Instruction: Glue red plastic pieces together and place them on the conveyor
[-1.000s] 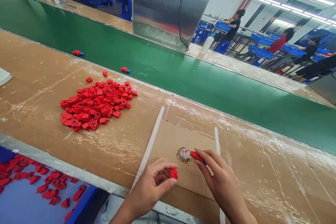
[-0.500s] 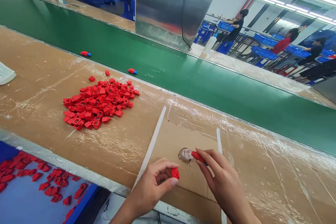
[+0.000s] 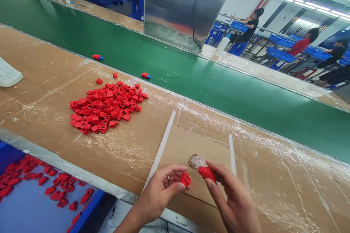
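Between thumb and fingers, my left hand (image 3: pixel 161 187) pinches a small hollow red plastic piece (image 3: pixel 185 179), its opening turned up. My right hand (image 3: pixel 232 193) grips a longer red plastic part (image 3: pixel 206 173), with a bit of blue showing beneath the fingers. The two red parts are close together but apart. Just behind them a small round clear dish (image 3: pixel 197 161) sits on a cardboard sheet (image 3: pixel 175 149); what it holds is hard to make out.
A heap of red pieces (image 3: pixel 106 107) lies to the left on the brown table. A blue bin (image 3: pixel 27 204) with more pieces stands lower left. Beyond, a green conveyor belt (image 3: pixel 191 72) carries two red-and-blue parts (image 3: pixel 146 75). A metal panel (image 3: pixel 180 11) rises behind; several people sit farther off.
My right hand has drawn the red part back from the clear dish toward me, nearer the left hand's piece. The left hand has tilted its piece slightly. Parts on the belt appear shifted right.
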{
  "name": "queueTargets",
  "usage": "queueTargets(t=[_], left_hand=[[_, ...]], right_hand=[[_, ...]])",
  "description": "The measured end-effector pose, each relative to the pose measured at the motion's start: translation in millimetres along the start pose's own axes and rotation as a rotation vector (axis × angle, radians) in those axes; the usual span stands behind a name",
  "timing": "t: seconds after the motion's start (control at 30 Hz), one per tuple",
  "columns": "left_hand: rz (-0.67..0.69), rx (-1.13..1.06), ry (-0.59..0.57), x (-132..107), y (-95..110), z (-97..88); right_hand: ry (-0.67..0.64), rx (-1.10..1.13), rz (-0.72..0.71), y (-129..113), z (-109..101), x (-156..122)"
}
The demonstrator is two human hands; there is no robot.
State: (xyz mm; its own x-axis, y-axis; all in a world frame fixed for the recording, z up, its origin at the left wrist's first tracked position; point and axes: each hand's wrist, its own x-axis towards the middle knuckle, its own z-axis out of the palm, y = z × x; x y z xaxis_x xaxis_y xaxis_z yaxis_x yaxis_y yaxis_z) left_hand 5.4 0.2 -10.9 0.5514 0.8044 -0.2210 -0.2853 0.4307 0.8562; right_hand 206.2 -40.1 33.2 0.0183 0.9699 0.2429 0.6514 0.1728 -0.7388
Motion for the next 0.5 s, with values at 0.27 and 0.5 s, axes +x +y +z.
queueTargets(t=[0.27, 0.5], left_hand=[[0.009, 0.041, -0.022, 0, 4, 1.5], [0.004, 0.088, -0.018, 0, 7, 2.9]], right_hand=[[-0.029, 0.470, 0.251, 5, 31, -22], [-0.039, 0.477, 0.261, 7, 35, -25]])
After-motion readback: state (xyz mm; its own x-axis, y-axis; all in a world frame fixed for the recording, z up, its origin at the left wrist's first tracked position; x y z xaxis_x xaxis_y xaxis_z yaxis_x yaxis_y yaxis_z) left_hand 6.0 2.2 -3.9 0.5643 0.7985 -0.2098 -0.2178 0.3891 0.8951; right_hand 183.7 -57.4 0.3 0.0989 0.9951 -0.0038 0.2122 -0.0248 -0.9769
